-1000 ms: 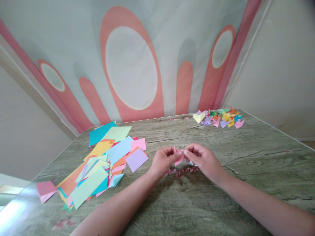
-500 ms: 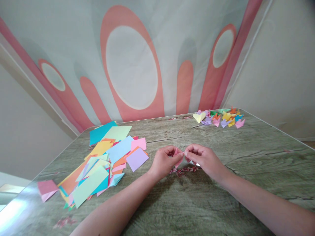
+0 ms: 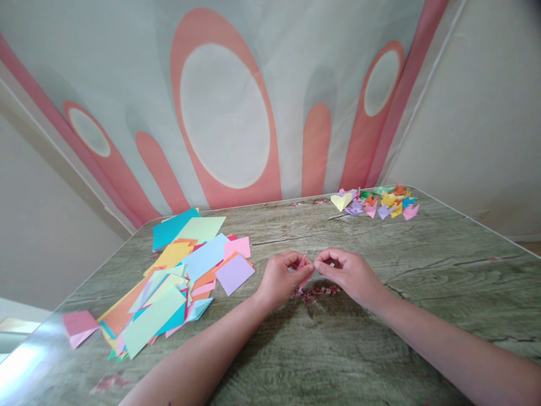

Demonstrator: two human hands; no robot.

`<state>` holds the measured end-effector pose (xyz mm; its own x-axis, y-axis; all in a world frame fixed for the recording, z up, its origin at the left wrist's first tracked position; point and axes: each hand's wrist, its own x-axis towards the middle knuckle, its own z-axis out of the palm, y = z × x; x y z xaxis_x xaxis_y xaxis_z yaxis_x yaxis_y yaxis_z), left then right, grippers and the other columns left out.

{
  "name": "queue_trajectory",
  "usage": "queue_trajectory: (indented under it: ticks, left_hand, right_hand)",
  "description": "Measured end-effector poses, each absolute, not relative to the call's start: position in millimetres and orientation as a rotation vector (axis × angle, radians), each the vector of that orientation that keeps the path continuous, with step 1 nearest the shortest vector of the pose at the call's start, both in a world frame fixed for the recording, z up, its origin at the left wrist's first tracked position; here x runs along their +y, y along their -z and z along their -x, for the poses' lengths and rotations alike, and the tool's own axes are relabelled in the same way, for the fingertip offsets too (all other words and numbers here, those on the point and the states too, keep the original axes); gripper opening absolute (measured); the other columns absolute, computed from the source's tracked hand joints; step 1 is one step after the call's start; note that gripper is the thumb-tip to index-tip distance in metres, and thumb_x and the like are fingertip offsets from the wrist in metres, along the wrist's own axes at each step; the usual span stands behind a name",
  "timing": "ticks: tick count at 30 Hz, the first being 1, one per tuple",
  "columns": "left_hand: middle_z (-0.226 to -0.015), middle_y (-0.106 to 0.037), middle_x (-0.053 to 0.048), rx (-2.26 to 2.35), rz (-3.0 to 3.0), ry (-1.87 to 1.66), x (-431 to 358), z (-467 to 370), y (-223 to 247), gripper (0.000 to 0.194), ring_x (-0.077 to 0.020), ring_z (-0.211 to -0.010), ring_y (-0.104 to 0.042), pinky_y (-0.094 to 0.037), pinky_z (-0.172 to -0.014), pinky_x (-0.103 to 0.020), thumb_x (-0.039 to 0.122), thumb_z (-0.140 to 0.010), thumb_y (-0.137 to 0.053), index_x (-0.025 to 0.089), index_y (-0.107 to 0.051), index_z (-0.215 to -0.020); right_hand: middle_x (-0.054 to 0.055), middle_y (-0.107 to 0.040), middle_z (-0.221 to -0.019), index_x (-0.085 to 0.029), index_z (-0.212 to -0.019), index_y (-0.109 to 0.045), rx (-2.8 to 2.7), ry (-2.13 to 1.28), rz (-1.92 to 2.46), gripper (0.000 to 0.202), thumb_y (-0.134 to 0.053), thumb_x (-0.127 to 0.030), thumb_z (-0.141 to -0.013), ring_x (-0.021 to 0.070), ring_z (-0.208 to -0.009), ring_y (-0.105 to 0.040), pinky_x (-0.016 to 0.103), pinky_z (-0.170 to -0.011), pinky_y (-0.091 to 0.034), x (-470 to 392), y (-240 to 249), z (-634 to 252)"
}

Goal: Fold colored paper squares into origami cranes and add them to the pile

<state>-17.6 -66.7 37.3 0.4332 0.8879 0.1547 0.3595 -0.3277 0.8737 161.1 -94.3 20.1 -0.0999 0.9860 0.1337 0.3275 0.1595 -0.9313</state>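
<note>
Wood-grain desk (image 3: 439,293). Centre: small pink folded-paper piece (image 3: 302,263), pinched in the fingers of the left hand (image 3: 279,279); right hand (image 3: 353,279) just beside, fingers curled, whether gripping I cannot tell. Nine o'clock: heap of loose multicoloured paper sheets (image 3: 177,282). Two o'clock: cluster of multicoloured folded-paper figures (image 3: 389,200).

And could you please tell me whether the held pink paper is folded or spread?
Folded: the pink paper shows as a small, pointed piece in the left hand; the rest is hidden.
</note>
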Motion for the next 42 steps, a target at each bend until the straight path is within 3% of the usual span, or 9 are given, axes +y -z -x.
queue_trajectory:
  ticks: [5,10,15,20,26,33,42]
  left_hand:
    - [-0.067,-0.058,0.001,1.040,-1.768,-0.749,-61.6,19.1,-28.6,0.025,-0.0102,-0.059,-0.049,-0.037,-0.058,-0.021,0.039,-0.080,-0.061,0.015,-0.064,-0.075]
    - [-0.083,-0.062,-0.003,1.079,-1.837,-0.830,-52.9,23.6,-24.6,0.028,-0.0136,-0.073,-0.055,-0.042,-0.064,-0.022,0.044,-0.074,-0.067,0.016,-0.068,-0.076]
    - [-0.077,-0.060,-0.002,1.130,-1.912,-0.870,-48.9,26.0,-21.7,0.028,-0.0141,-0.074,-0.053,-0.041,-0.064,-0.022,0.045,-0.073,-0.068,0.017,-0.070,-0.075]
    - [-0.067,-0.060,-0.001,1.019,-1.723,-0.781,-50.2,22.3,-16.8,0.029,-0.0115,-0.061,-0.053,-0.041,-0.058,-0.022,0.042,-0.073,-0.068,0.015,-0.068,-0.079]
    - [-0.073,-0.065,-0.002,0.904,-1.482,-0.728,-51.9,20.3,-13.7,0.031,-0.0147,-0.064,-0.063,-0.048,-0.063,-0.025,0.042,-0.069,-0.072,0.014,-0.066,-0.080]
    - [-0.070,-0.066,-0.002,0.909,-1.467,-0.748,-49.7,21.7,-12.7,0.031,-0.0159,-0.066,-0.065,-0.049,-0.063,-0.025,0.042,-0.069,-0.072,0.014,-0.064,-0.079]
    - [-0.065,-0.069,-0.002,0.922,-1.381,-0.728,-55.0,16.7,-9.4,0.025,-0.0131,-0.058,-0.062,-0.047,-0.060,-0.024,0.037,-0.068,-0.071,0.015,-0.064,-0.078]
  right_hand:
    - [0.000,-0.064,-0.072,-0.020,-0.077,-0.065,-1.650,-0.816,1.286,0.014,-0.057,-0.031,-0.083,0.0152,-0.067,-0.058,0.025,-0.062,-0.044,-96.7,-25.6,-160.8]
    - [0.001,-0.066,-0.075,-0.020,-0.079,-0.066,-1.629,-0.774,1.297,0.019,-0.057,-0.035,-0.084,0.0149,-0.068,-0.057,0.025,-0.063,-0.043,-91.8,-23.9,-164.5]
    - [0.003,-0.068,-0.084,-0.021,-0.087,-0.066,-1.640,-0.709,1.271,0.021,-0.061,-0.040,-0.081,0.0178,-0.074,-0.060,0.027,-0.062,-0.046,-87.8,-14.2,-163.9]
    - [0.003,-0.067,-0.075,-0.023,-0.076,-0.067,-1.766,-0.536,1.224,0.019,-0.057,-0.035,-0.086,0.0183,-0.071,-0.059,0.030,-0.064,-0.045,-91.5,-16.5,-163.5]
    - [0.002,-0.068,-0.073,-0.023,-0.073,-0.069,-1.812,-0.534,1.183,0.018,-0.059,-0.031,-0.085,0.0180,-0.070,-0.061,0.029,-0.065,-0.044,-93.4,-21.6,-166.5]
    - [0.002,-0.069,-0.081,-0.024,-0.079,-0.066,-1.807,-0.492,1.257,0.013,-0.062,-0.035,-0.083,0.0189,-0.075,-0.062,0.028,-0.063,-0.045,-87.5,-8.8,-164.9]
    - [0.004,-0.067,-0.082,-0.024,-0.079,-0.065,-1.896,-0.330,1.246,0.011,-0.058,-0.028,-0.086,0.0207,-0.080,-0.062,0.031,-0.072,-0.047,-90.0,-4.6,-161.1]
